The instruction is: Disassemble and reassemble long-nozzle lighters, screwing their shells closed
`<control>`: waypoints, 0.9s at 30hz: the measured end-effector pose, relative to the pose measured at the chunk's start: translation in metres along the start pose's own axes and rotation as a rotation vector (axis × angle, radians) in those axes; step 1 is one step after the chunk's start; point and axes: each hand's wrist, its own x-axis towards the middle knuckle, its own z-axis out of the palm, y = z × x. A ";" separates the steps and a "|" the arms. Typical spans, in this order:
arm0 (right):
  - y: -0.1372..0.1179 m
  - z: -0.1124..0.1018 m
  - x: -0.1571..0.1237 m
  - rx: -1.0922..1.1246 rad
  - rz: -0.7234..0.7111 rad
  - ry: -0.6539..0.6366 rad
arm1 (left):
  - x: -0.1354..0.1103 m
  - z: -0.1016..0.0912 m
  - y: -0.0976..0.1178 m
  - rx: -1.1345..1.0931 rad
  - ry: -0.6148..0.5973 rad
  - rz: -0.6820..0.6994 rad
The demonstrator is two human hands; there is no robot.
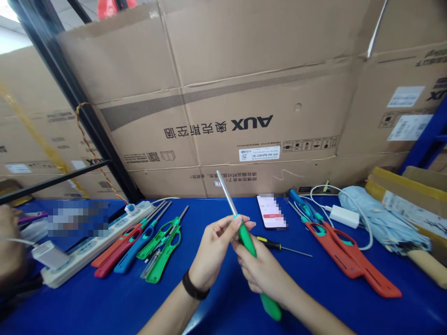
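Observation:
A green long-nosed gas lighter (pixel 247 242) is held up over the blue table, its metal tube pointing away from me and up to the left. My right hand (pixel 260 270) wraps round the green handle. With thumb and fingers, my left hand (pixel 218 249) pinches the lighter where the tube meets the handle. Behind my right hand lies a screwdriver (pixel 274 244) with a black and yellow handle. On the left, an opened green lighter (pixel 162 258) shows its inner parts, beside a blue lighter (pixel 134 251) and red lighters (pixel 111 253).
At the right lie orange lighters (pixel 349 253), a white charger (pixel 344 217), a folded light-blue umbrella (pixel 380 218) and an open carton (pixel 401 195). A phone (pixel 271 211) rests near the cardboard wall (pixel 223 102). A power strip (pixel 98 246) runs along the left, near another person's hand (pixel 12 246).

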 end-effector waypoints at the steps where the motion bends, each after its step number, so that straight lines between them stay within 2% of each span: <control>1: 0.001 0.003 0.000 0.011 0.071 0.009 | 0.003 -0.003 -0.003 -0.049 0.044 -0.028; 4: 0.003 0.011 0.001 0.006 0.154 0.064 | 0.012 -0.010 -0.005 -0.102 0.171 -0.006; 8: 0.001 0.008 0.001 0.190 0.184 -0.064 | 0.029 -0.015 -0.001 -0.058 0.157 -0.047; 10: 0.001 0.002 0.003 0.304 0.170 -0.125 | 0.038 -0.018 -0.002 -0.034 0.189 -0.070; 13: 0.003 -0.007 0.007 0.328 0.149 -0.115 | 0.051 -0.025 -0.010 -0.006 0.219 -0.080; 16: 0.007 -0.014 0.008 0.296 0.194 -0.110 | 0.058 -0.033 -0.020 0.034 0.201 -0.120; 19: 0.013 -0.019 0.008 0.400 0.257 -0.116 | 0.055 -0.036 -0.026 0.072 0.138 -0.179; 23: 0.022 -0.025 0.010 0.430 0.244 -0.113 | 0.039 -0.034 -0.030 0.117 -0.057 -0.253; 25: 0.023 -0.027 0.011 0.406 0.201 -0.099 | 0.030 -0.034 -0.033 0.145 -0.174 -0.244; 27: 0.021 -0.029 0.010 0.398 0.183 -0.064 | 0.023 -0.035 -0.036 0.193 -0.278 -0.164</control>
